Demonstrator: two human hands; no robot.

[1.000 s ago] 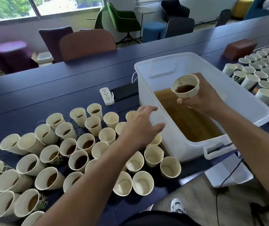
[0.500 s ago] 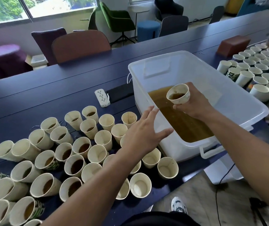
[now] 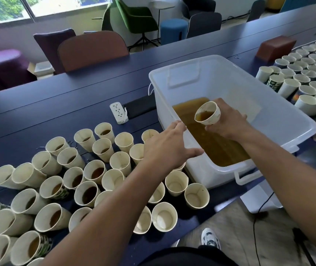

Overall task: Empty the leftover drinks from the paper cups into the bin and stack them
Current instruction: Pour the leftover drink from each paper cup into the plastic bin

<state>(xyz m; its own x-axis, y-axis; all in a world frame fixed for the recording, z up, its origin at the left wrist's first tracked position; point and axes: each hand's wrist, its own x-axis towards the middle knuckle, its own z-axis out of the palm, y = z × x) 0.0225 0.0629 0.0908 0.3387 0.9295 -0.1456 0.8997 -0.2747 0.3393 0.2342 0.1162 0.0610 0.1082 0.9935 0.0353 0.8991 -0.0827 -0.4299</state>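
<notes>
Gripping a tilted paper cup (image 3: pixel 208 113) over the bin (image 3: pixel 279 114), right hand (image 3: pixel 225 122); left hand (image 3: pixel 169 148) spread open; cup print unreadable.

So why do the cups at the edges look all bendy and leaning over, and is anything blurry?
In the head view, the wide-angle lens stretches things near the edges, so the paper cups at the left lean outward; daylight comes from the window, which looks washed out; the floor near the shoe is smeared; the right hand and its cup are fairly sharp.
</notes>
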